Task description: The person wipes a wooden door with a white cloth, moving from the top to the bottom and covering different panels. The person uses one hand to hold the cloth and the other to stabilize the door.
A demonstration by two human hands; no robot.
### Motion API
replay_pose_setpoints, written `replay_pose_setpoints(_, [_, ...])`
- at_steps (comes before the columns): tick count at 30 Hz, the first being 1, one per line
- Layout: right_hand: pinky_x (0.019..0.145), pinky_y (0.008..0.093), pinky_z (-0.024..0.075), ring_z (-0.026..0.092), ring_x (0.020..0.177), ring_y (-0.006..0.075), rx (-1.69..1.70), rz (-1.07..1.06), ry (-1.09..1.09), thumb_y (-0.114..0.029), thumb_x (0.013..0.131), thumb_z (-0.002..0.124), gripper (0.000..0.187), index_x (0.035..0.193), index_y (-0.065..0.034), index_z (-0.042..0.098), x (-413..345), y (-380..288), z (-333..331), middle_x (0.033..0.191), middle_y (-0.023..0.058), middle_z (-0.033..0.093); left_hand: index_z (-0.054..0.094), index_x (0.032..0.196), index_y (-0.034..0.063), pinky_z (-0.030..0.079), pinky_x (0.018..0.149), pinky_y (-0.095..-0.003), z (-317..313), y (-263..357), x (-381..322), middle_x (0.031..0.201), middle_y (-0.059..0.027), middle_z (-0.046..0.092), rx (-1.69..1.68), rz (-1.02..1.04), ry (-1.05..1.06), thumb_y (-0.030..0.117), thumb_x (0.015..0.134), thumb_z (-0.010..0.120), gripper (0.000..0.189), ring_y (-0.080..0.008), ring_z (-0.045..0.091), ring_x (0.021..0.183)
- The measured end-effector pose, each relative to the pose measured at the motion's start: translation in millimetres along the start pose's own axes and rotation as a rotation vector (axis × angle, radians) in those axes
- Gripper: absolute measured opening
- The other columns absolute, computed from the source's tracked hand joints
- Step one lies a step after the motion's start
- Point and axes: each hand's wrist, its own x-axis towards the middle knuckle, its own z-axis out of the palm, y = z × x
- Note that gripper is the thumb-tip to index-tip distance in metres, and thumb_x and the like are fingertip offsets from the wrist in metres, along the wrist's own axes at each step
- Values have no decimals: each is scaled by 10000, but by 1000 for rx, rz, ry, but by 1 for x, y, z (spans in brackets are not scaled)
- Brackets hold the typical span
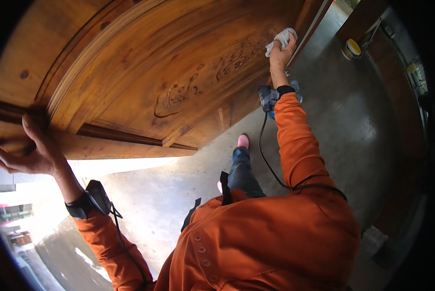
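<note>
A brown wooden door (130, 91) with raised mouldings and a carved pattern (181, 91) fills the upper left. At its left part, my left hand (31, 149) is against the stile near the edge. Its thumb points up the wood, apart from the bent fingers; wood shows in the gap between them. My right hand (283, 52) presses a bunched white cloth (281, 40) to the door face, at the far end of the carving. Beyond the cloth runs the door's other edge, with a small metal fitting (287, 72) on it.
A bucket with a yellow top (353, 47) stands at the upper right. A clear bluish plastic container (297, 91) shows partly behind my right wrist. Cables run from wrist-strapped devices (98, 196) along both sleeves. My pink shoe (243, 140) is on the grey floor (348, 109).
</note>
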Motion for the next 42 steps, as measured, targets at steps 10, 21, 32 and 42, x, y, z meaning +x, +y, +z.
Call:
replay_pose_setpoints(10, [1003,390,470,499,1258,303,342,-79,-98,114,780,601,442,1178,-78,616,-148,-118,11,1366,132,472,391,1476,91,407,1090,-558,-2,7,3,1526,-259,247,-31,-19,-38,425,800,836,876,-411,335,1390])
replay_pose_setpoints(21, [906,362,527,574,1133,265,350,-352,-481,81,750,702,329,981,-151,730,-226,-187,3,1236,70,556,370,1499,110,426,1083,-572,0,13,4,1524,-270,229,-44,-65,-12,547,795,792,929,-417,328,1400])
replay_pose_setpoints(32, [992,388,453,531,1190,333,187,-251,-114,55,793,622,438,1212,-74,600,-109,-60,-2,1328,140,486,358,1499,119,445,1070,-572,-2,6,1,1516,-272,212,-30,-62,-53,544,827,761,892,-432,308,1402])
replay_pose_setpoints(42, [1034,423,420,546,1192,350,143,193,34,-23,847,635,460,1300,-20,554,-119,42,8,1264,185,593,378,1476,81,422,1091,-573,3,8,1,1535,-245,181,-137,-90,-17,428,819,817,863,-428,318,1390])
